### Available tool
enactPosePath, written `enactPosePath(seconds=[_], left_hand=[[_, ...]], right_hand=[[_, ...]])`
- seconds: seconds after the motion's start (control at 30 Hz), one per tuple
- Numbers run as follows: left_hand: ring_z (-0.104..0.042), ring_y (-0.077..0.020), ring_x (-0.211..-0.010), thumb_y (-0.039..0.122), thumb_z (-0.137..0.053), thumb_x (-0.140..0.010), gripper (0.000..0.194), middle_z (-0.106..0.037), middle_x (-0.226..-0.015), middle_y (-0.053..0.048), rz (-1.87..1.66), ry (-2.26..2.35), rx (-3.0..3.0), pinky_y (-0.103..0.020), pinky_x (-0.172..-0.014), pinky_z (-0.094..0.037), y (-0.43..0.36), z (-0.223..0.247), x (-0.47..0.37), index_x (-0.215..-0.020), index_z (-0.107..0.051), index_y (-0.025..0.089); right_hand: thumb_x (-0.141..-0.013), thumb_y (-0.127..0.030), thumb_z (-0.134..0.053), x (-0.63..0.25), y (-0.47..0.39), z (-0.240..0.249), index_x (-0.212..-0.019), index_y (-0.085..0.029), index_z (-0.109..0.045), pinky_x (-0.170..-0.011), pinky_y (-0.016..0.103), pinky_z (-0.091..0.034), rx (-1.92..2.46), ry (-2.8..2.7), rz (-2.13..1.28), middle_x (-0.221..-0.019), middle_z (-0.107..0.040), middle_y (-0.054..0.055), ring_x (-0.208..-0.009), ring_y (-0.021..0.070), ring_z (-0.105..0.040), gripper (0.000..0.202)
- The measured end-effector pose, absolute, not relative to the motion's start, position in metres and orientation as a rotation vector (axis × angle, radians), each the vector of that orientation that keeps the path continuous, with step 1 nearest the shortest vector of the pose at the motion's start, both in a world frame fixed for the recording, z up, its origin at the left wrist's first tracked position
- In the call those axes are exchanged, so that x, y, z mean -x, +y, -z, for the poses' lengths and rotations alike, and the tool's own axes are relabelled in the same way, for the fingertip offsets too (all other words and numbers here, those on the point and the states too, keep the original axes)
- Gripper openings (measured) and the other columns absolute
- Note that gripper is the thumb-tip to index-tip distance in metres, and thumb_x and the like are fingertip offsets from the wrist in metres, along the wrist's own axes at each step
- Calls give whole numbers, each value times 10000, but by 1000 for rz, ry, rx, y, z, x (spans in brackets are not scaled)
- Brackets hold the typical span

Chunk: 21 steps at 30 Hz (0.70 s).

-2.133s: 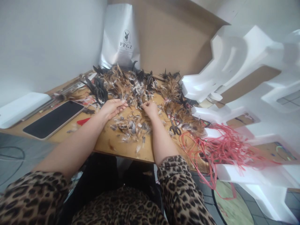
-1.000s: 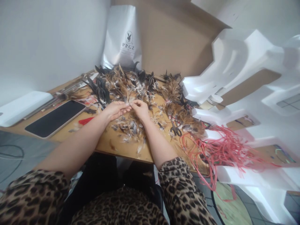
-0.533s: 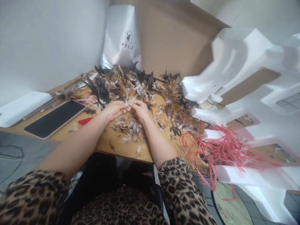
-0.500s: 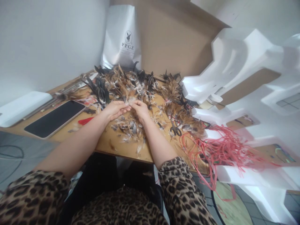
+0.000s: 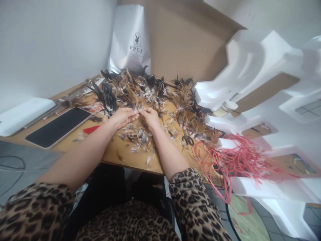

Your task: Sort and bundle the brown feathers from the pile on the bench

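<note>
My left hand (image 5: 124, 117) and my right hand (image 5: 149, 117) meet fingertip to fingertip over the middle of the wooden table (image 5: 110, 152). Both pinch the pale base of a small bunch of brown feathers (image 5: 136, 101), whose tips point away from me. Behind it lies a heap of brown and white feathers (image 5: 122, 82), with a black feather bunch (image 5: 106, 95) at its left. Loose feather scraps (image 5: 139, 135) are scattered below my wrists. A pair of dark scissors (image 5: 187, 138) rests to the right of my right forearm.
A phone (image 5: 59, 127) and a white case-like object (image 5: 26, 115) lie at the left. A silver bag (image 5: 127, 40) stands at the back. More brown feathers (image 5: 194, 124), tangled red ribbons (image 5: 238, 157) and white foam pieces (image 5: 238, 73) are on the right. Something red (image 5: 90, 129) lies by my left forearm.
Almost nothing differs. My fingers have shifted very slightly, still pinched together at the base of the feathers.
</note>
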State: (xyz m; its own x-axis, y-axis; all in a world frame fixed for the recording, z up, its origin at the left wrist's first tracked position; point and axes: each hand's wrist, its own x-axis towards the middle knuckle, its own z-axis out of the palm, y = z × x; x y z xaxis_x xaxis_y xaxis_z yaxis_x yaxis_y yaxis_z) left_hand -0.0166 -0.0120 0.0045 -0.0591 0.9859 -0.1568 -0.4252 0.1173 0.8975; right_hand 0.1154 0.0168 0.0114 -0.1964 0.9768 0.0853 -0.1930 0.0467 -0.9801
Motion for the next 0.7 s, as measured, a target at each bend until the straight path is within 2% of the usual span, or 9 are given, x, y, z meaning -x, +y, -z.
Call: enactPosePath(seconds=[0.33, 0.7], left_hand=[[-644, -96, -592, 64, -640, -726, 67, -686, -707, -114, -1330, 1023, -759, -136, -535, -487, -12, -5, 17, -659, -640, 63], [-581, -59, -492, 72, -662, -705, 89, -645, -602, -78, -1313, 1041, -821, -128, -507, -467, -12, -4, 17, -620, -639, 56]], right_hand=[[-532, -327, -740, -114, 15, -10, -614, -162, -569, -633, 236, -424, 903, -1176, -1439, -602, -601, -39, -576, 84, -520, 252], [-549, -330, -721, -113, 13, -10, -623, -164, -581, -639, 227, -412, 950, -1213, -1386, -605, -587, -47, -584, 79, -495, 230]])
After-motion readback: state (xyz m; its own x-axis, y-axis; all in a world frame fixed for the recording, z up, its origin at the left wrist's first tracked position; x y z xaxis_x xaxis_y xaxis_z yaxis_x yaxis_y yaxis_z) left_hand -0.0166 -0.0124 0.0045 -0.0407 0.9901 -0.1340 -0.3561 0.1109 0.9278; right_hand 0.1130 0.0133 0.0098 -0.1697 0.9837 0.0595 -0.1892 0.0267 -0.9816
